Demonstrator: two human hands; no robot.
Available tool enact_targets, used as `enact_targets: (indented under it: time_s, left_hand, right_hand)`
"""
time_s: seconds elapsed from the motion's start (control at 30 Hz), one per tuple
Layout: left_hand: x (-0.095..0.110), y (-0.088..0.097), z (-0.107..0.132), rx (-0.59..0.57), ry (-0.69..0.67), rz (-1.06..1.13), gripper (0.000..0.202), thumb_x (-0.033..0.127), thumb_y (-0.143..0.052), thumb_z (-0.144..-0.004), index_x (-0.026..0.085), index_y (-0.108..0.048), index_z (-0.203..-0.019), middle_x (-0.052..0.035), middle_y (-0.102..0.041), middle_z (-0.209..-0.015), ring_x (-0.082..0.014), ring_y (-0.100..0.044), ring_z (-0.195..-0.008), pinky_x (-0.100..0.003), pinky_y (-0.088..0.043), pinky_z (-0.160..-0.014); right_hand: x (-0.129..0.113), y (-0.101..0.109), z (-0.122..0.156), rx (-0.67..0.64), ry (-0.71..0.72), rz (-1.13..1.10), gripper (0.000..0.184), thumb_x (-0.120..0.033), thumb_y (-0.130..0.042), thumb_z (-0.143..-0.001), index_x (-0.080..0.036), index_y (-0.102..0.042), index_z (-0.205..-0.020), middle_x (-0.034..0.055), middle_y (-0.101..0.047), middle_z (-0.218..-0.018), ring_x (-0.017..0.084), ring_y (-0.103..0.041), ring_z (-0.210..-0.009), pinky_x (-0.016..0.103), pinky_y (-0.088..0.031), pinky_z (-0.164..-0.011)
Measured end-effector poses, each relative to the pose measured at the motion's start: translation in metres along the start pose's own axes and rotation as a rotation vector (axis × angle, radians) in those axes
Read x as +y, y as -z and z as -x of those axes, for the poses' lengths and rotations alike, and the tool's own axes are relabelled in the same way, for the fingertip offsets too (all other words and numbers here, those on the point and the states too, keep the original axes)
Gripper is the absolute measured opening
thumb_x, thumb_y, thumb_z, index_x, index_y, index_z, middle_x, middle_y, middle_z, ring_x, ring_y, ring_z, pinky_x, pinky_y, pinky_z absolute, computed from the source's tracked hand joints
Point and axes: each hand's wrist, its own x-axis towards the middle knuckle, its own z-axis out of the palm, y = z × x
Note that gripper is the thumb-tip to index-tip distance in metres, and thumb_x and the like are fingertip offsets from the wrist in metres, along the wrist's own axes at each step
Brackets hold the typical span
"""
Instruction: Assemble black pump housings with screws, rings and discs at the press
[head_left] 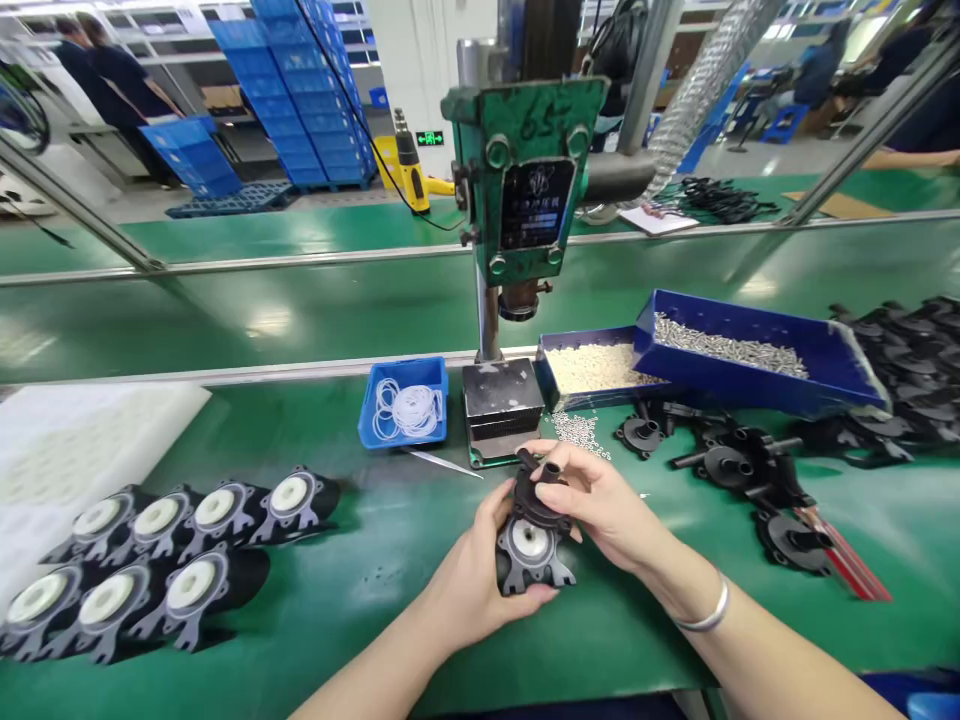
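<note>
Low in front of the press, my left hand [480,580] is wrapped round a black pump body [531,560] with a white round part in its face. My right hand [600,500] grips a black pump cover [541,492] with pipe stubs, tilted over the upper edge of the body. Whether cover and body touch I cannot tell. To the left stand several more pump bodies [193,590] with white discs in their faces. More black covers [731,468] lie to the right.
A green hand press [525,190] with a black block [502,390] stands ahead. Around it are a blue bin [363,425] of white rings, a blue bin of pale small parts, and a tilted blue bin [757,385] of screws. Loose small rings [579,432] lie beside the block.
</note>
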Motion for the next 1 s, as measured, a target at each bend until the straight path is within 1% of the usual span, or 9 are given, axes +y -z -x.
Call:
enact_targets:
  time_s: [0.1, 0.2, 0.27, 0.37, 0.5, 0.57, 0.7, 0.9, 1.0]
  left_hand:
    - [0.000, 0.000, -0.001, -0.003, -0.001, -0.017, 0.101, 0.031, -0.079, -0.079, 0.028, -0.009, -0.152, -0.0148, -0.044, -0.154, -0.0285, -0.047, -0.140, -0.046, -0.041, -0.114]
    - [0.000, 0.001, -0.002, 0.013, -0.006, -0.043, 0.103, 0.031, -0.079, -0.079, 0.029, -0.008, -0.153, -0.0151, -0.044, -0.154, -0.0297, -0.049, -0.138, -0.047, -0.043, -0.113]
    - [0.000, 0.001, -0.001, 0.019, -0.012, -0.056, 0.102, 0.032, -0.079, -0.079, 0.029, -0.009, -0.153, -0.0156, -0.044, -0.154, -0.0305, -0.050, -0.137, -0.047, -0.044, -0.111]
    - [-0.001, 0.000, 0.000, 0.025, -0.023, -0.074, 0.102, 0.034, -0.079, -0.079, 0.031, -0.009, -0.153, -0.0152, -0.044, -0.154, -0.0316, -0.052, -0.136, -0.048, -0.046, -0.109]
    - [-0.004, -0.001, 0.000, 0.027, -0.033, -0.081, 0.108, 0.033, -0.081, -0.077, 0.034, -0.004, -0.153, -0.0130, -0.046, -0.153, -0.0307, -0.055, -0.132, -0.048, -0.049, -0.107]
    - [-0.007, -0.002, 0.001, 0.020, -0.057, -0.076, 0.112, 0.031, -0.081, -0.076, 0.036, -0.001, -0.153, -0.0115, -0.050, -0.149, -0.0294, -0.058, -0.129, -0.047, -0.051, -0.104]
    - [-0.013, -0.005, 0.003, 0.061, -0.123, -0.130, 0.116, 0.031, -0.081, -0.077, 0.034, 0.006, -0.154, -0.0131, -0.052, -0.144, -0.0295, -0.060, -0.126, -0.048, -0.053, -0.102]
    - [-0.016, -0.005, -0.002, 0.057, -0.349, -0.173, 0.079, 0.027, -0.078, -0.080, 0.031, -0.031, -0.143, -0.0135, -0.050, -0.145, -0.0274, -0.052, -0.135, -0.043, -0.048, -0.109]
    - [-0.015, -0.004, -0.005, 0.088, -0.379, -0.163, 0.074, 0.027, -0.079, -0.080, 0.028, -0.035, -0.140, -0.0157, -0.050, -0.146, -0.0276, -0.051, -0.136, -0.042, -0.048, -0.109]
  right_hand:
    - [0.000, -0.001, 0.001, -0.011, -0.008, 0.010, 0.031, -0.041, -0.080, -0.075, -0.019, -0.059, -0.082, 0.0066, -0.052, -0.130, 0.008, -0.055, -0.069, 0.013, -0.034, -0.037]
    - [0.000, -0.003, 0.002, -0.002, 0.014, 0.083, 0.030, -0.041, -0.080, -0.076, -0.019, -0.060, -0.082, 0.0068, -0.052, -0.126, 0.008, -0.055, -0.070, 0.016, -0.041, -0.045]
    - [0.001, -0.004, 0.003, 0.007, 0.043, 0.141, 0.027, -0.040, -0.079, -0.078, -0.019, -0.062, -0.083, 0.0074, -0.051, -0.125, 0.011, -0.058, -0.080, 0.020, -0.050, -0.059]
    - [0.002, -0.006, 0.007, 0.007, 0.079, 0.233, 0.023, -0.038, -0.076, -0.082, -0.020, -0.062, -0.083, 0.0089, -0.048, -0.128, 0.017, -0.060, -0.094, 0.028, -0.054, -0.075]
    - [0.000, -0.007, 0.016, -0.019, 0.273, 0.524, 0.014, -0.032, -0.074, -0.085, -0.022, -0.064, -0.088, 0.0104, -0.048, -0.129, 0.027, -0.051, -0.124, 0.039, -0.050, -0.096]
    - [-0.002, -0.007, 0.020, -0.048, 0.382, 0.660, 0.012, -0.029, -0.074, -0.086, -0.024, -0.064, -0.092, 0.0097, -0.046, -0.131, 0.027, -0.047, -0.128, 0.041, -0.046, -0.103]
    - [0.003, -0.006, 0.024, -0.089, 0.338, 0.804, 0.016, -0.028, -0.071, -0.088, -0.025, -0.057, -0.096, 0.0094, -0.043, -0.131, 0.026, -0.043, -0.131, 0.042, -0.044, -0.106]
    - [0.015, -0.003, 0.028, -0.072, 0.214, 0.822, 0.029, -0.033, -0.064, -0.093, -0.024, -0.038, -0.083, 0.0091, -0.041, -0.128, 0.024, -0.042, -0.130, 0.041, -0.044, -0.105]
    - [0.011, -0.004, 0.029, -0.107, 0.186, 0.842, 0.030, -0.033, -0.059, -0.096, -0.024, -0.036, -0.080, 0.0089, -0.040, -0.127, 0.023, -0.040, -0.132, 0.039, -0.045, -0.104]
